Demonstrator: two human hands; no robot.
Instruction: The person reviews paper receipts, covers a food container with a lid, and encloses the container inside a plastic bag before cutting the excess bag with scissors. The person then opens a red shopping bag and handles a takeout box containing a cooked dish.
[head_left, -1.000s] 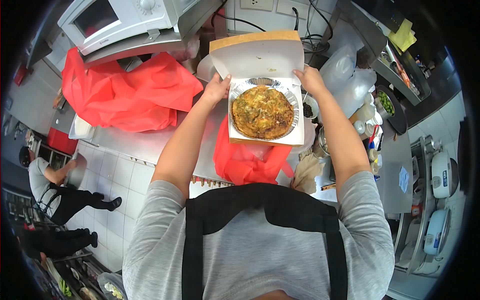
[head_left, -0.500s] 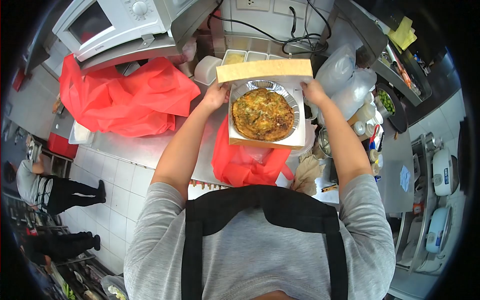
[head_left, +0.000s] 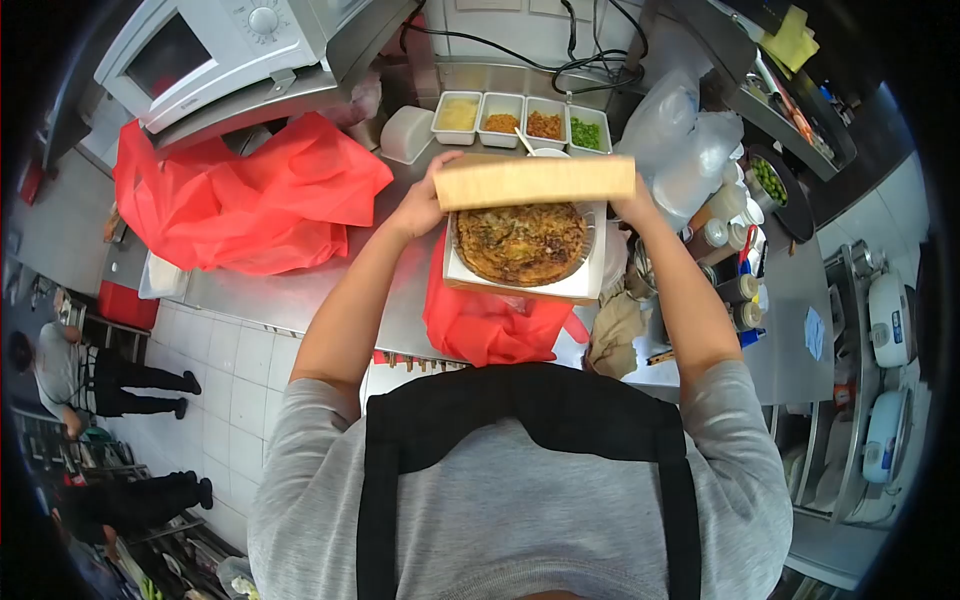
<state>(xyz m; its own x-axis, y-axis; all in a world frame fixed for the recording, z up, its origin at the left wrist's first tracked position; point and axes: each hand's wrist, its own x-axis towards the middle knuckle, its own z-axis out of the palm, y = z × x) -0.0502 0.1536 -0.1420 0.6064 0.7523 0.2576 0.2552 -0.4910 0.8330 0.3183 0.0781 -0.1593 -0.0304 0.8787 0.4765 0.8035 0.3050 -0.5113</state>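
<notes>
A square cardboard box (head_left: 597, 285), white inside, sits on red fabric (head_left: 490, 335) at the counter's front. Inside lies a browned, flat round pie (head_left: 520, 250) in a foil pan, its far part covered by the half-lowered box lid (head_left: 535, 184). My left hand (head_left: 422, 205) is closed on the lid's left end. At the opposite end, my right hand (head_left: 632, 205) grips the lid too, its fingers mostly hidden behind the cardboard.
Several white tubs (head_left: 502, 118) of chopped food line the counter's back. A red bag (head_left: 250, 195) lies left, below a microwave (head_left: 215, 50). Jars (head_left: 708, 238) and plastic bags (head_left: 675, 145) crowd the right. Two people (head_left: 120, 385) stand far left.
Both hands have brought the lid down and toward me, so it covers the far part of the pie. The tubs behind the box now show more fully.
</notes>
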